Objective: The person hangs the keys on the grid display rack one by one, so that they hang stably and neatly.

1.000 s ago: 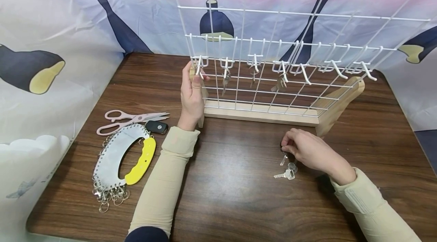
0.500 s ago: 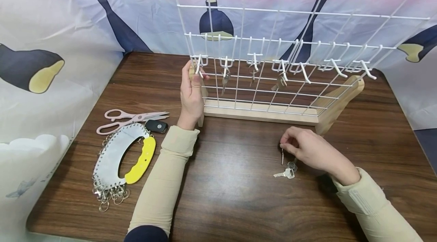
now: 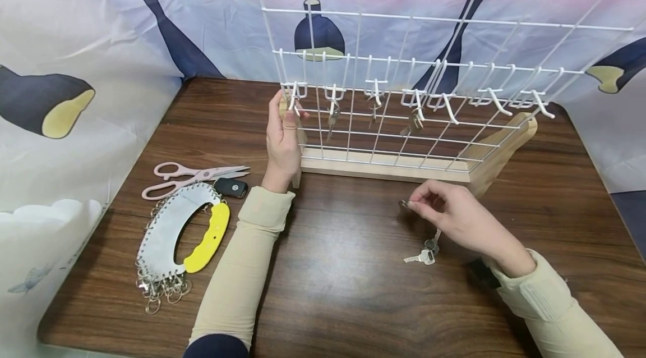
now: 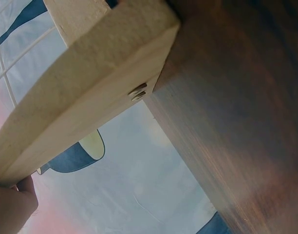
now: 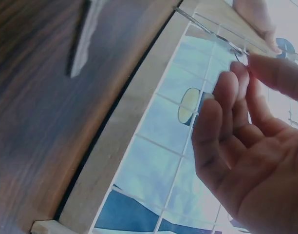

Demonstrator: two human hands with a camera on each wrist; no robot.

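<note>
My left hand (image 3: 284,145) grips the left wooden upright of a white wire grid rack (image 3: 388,170); the left wrist view shows this upright (image 4: 90,92) close up, with the hand at its lower left. Above the table, my right hand (image 3: 456,215) pinches a small key (image 3: 404,203) between thumb and index finger. In the right wrist view, the key (image 5: 205,22) sticks out past the fingertips, its small ring at the pinch. Two silver keys (image 3: 426,257) lie on the table below this hand. Keys (image 3: 333,114) hang from some of the rack's white hooks (image 3: 449,108).
On the left of the brown table (image 3: 343,302) lie pink scissors (image 3: 202,173), a black car key fob (image 3: 231,187) and a curved metal plate (image 3: 164,234) with a yellow handle and many small rings. A patterned cloth (image 3: 227,21) hangs behind.
The key in my right hand hung downward and now points left, as the fingers have turned and shifted slightly left and up. My left hand stays on the upright.
</note>
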